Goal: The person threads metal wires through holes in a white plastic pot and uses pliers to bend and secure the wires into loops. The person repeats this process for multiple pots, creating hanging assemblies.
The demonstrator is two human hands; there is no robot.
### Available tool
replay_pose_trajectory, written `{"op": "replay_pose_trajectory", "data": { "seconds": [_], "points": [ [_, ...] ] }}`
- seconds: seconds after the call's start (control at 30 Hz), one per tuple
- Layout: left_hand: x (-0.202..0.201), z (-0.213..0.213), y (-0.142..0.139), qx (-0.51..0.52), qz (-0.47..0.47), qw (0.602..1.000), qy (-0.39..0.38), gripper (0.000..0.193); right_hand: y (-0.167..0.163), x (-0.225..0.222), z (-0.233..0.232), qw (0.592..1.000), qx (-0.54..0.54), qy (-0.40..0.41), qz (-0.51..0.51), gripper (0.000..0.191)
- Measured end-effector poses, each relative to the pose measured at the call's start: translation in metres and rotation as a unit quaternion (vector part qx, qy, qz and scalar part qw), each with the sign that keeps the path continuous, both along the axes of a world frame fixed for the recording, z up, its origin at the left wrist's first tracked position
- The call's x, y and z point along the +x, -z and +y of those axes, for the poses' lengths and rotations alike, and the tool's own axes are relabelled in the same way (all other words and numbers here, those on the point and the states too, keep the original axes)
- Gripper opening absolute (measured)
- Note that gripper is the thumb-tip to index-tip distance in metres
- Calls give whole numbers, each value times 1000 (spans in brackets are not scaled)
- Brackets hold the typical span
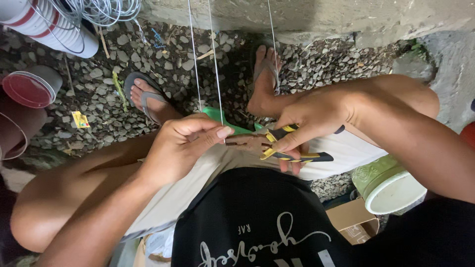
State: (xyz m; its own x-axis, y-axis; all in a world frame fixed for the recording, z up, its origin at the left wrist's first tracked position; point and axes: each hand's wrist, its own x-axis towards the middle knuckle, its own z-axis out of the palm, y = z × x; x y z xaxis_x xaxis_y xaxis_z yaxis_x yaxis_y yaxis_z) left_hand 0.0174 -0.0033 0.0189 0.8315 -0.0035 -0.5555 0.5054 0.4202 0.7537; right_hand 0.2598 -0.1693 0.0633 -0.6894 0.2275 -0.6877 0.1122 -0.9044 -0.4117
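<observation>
While the person sits over gravel, lines run largest to smallest:
Ground: gravel [99, 94] far, concrete ledge [316, 17] beyond.
Wires: thin wire strands [215, 64] run from far down to the lap, long axis near–far, ending between both hands, left hand nearer.
Right hand: right hand [316, 121] clamped round the pliers [279, 146], yellow-black handles squeezed.
Left hand: left hand [180, 143] pinches a wire, fingertips together, just left of the rusty pliers head.

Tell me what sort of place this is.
Likely an outdoor yard work spot: loose gravel underfoot, a rough concrete wall, a wire coil, and pliers in the right hand.
</observation>
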Motion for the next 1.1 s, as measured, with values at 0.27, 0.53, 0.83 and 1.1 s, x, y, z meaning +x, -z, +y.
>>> {"op": "replay_pose_trajectory", "data": {
  "seconds": [0.27, 0.53, 0.83, 1.1],
  "points": [
    [-1, 1, 4, 46, -45, 998, 4, 15, 25, 1, -7, 987, -87, 69, 119, 42],
    [1, 4, 5, 64, -50, 997, 13, 15, 34, 4, -12, 983, -82, 80, 142, 46],
    [0, 1, 8, -17, -36, 999, -12, 15, 25, -5, -4, 997, 13, 23, 72, 49],
    [-3, -1, 12, -9, -30, 1000, 1, 16, 10, -21, -1, 997, 49, -13, -66, 41]
  ]
}}
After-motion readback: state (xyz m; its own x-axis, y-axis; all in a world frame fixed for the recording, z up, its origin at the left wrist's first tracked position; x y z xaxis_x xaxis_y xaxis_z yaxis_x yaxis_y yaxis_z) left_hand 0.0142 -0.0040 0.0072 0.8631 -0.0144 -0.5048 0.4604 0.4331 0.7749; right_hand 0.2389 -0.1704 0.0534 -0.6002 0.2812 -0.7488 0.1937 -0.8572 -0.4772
